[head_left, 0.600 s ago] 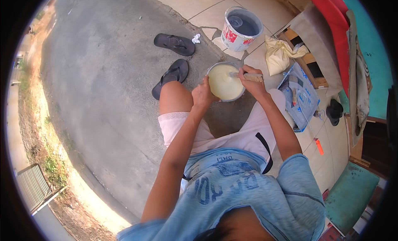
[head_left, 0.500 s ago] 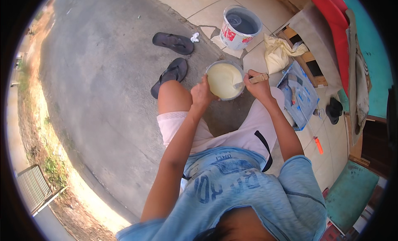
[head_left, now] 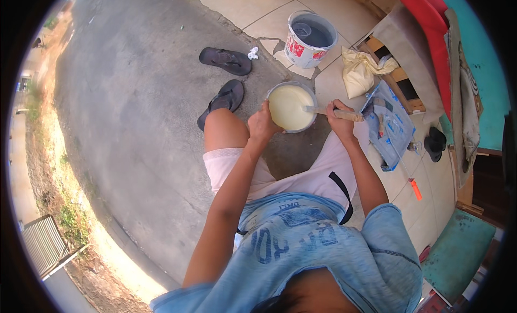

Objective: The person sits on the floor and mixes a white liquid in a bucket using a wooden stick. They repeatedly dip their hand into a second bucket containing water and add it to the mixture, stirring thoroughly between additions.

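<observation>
A round tub [head_left: 311, 127] holding smooth cream-coloured paste [head_left: 288, 104] is in front of me, between my knees. My left hand [head_left: 262, 122] is closed round the tub's left rim. In my right hand [head_left: 341, 123] is a wooden-handled putty knife [head_left: 349, 115], gripped with the fingers wrapped round it. Its pale blade reaches over the right rim, with the end at the paste. Part of the handle sticks out to the right of the hand.
Ahead stands a white bucket [head_left: 301, 55] of grey liquid with a clear cup inside. To its right are a yellowish bag [head_left: 357, 78] and a blue-and-white plastic sheet [head_left: 397, 122] with tools on it. Black slippers [head_left: 225, 61] lie on the concrete, ahead and left.
My right hand has moved slightly right and back with the putty knife, which now lies more level across the rim. The left hand still holds the tub.
</observation>
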`<state>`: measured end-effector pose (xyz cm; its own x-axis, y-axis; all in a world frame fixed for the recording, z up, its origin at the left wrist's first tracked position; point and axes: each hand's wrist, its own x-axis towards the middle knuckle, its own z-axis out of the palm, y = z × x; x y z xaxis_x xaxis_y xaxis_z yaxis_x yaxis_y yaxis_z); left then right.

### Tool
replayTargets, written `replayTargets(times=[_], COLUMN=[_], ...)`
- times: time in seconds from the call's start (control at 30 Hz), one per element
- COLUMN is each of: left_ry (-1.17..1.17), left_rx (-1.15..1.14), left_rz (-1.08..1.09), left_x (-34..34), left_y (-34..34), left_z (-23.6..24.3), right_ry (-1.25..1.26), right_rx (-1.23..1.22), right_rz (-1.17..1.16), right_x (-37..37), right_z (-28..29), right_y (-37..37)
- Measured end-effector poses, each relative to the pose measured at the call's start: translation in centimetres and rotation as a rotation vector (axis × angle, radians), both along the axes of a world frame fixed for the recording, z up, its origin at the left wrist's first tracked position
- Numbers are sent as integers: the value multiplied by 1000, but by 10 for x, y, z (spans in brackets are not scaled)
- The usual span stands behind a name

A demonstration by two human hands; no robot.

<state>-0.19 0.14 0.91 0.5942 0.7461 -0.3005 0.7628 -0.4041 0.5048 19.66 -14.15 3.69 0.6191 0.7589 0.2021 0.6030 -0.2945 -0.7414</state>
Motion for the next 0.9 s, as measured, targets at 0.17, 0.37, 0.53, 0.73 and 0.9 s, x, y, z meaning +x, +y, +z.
replayTargets(times=[0.17, 0.37, 0.53, 0.73, 0.9], left_ry=[-49, 5, -71, -71, -104], left_rx=[-2, 11, -6, 1, 19], left_rz=[4, -6, 0, 9, 7], left_x=[4, -1, -1, -2, -3], left_y=[-4, -1, -3, -3, -3], left_z=[-5, -7, -6, -7, -11], right_ry=[670, 750, 652, 575, 461], right_rx=[180, 338, 332, 372, 417], right_rz=[-166, -336, -331, -308, -321], right_x=[5, 22, 36, 41, 47], right_z=[-28, 5, 52, 124, 171], right_y=[-22, -47, -83, -104, -115])
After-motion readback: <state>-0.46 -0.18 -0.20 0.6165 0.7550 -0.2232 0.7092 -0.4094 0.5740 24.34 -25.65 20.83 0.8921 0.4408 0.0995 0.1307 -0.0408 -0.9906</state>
